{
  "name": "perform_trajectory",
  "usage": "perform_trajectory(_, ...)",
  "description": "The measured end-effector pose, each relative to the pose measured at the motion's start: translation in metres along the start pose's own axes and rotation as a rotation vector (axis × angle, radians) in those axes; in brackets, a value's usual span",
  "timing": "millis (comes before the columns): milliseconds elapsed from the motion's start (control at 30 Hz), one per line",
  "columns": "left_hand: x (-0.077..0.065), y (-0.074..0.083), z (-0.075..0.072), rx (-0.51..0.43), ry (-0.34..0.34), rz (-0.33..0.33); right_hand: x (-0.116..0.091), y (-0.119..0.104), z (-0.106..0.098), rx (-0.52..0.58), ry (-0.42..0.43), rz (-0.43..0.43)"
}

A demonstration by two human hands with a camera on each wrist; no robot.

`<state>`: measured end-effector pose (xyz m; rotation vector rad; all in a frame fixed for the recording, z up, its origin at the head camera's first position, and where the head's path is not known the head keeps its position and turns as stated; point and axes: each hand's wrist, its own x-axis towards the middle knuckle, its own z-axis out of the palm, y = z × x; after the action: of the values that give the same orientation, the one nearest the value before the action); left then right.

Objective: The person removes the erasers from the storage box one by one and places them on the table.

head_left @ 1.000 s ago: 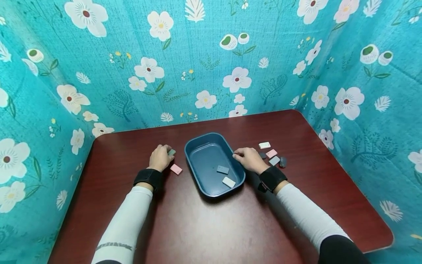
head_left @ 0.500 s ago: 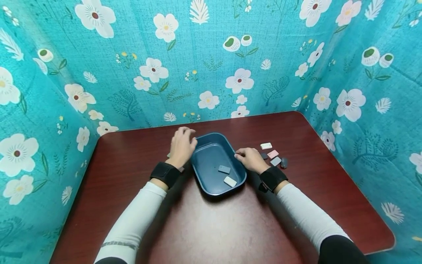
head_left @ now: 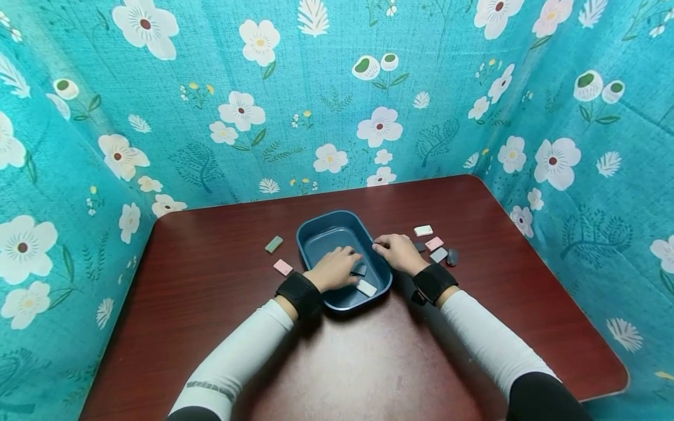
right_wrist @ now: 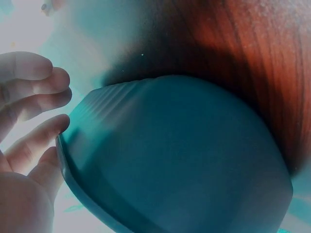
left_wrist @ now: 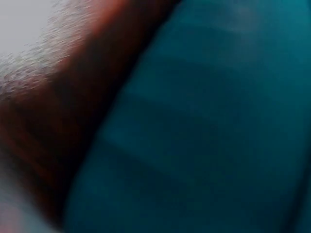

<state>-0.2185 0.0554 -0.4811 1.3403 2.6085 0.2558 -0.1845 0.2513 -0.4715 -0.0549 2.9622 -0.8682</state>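
Observation:
In the head view a dark blue tray point(head_left: 318, 231) stands on the table. My left hand point(head_left: 333, 270) reaches over its left rim, thumb and fingers apart. Between and just beyond them lies a grey-blue small block point(head_left: 360, 269), partly hidden. A white small block point(head_left: 366, 287) lies inside the tray below the fingertips. My right hand point(head_left: 397, 252) holds the tray's right rim. In the right wrist view thumb and a finger of this right hand point(right_wrist: 31, 126) meet at the rim of the tray point(right_wrist: 184, 145), other fingers loose. Blurred tray wall point(left_wrist: 194, 121) fills the left wrist view.
Left of the tray lie a green block point(head_left: 274, 244) and a pink block point(head_left: 282, 267). To the right are a white block point(head_left: 423, 231), another pink block point(head_left: 434, 244), a grey block point(head_left: 438, 255) and a dark rounded piece point(head_left: 452, 257). A floral curtain point(head_left: 326, 105) surrounds the brown table point(head_left: 200, 263).
My left hand has left the green block, passed over the tray's left rim and come down inside the tray. The green block stays on the table. My right hand keeps its place.

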Motion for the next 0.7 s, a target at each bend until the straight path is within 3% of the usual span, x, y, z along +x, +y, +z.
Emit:
perform_trajectory(133, -0.001, 0.001, 0.009, 0.030, -0.017, 0.034, 0.001, 0.000, -0.001, 0.001, -0.007, 0.001)
perform_trajectory(333, 0.000, 0.003, 0.008, 0.024, 0.038, 0.084, 0.002, -0.001, -0.004, 0.010, 0.006, 0.001)
perform_trajectory(533, 0.003, 0.008, 0.013, 0.084, 0.062, 0.101, 0.001, 0.000, -0.002, 0.005, 0.011, -0.021)
perform_trajectory(700, 0.007, 0.014, 0.019, 0.139, 0.139, 0.094, -0.001, 0.000, 0.001, 0.010, 0.019, -0.019)
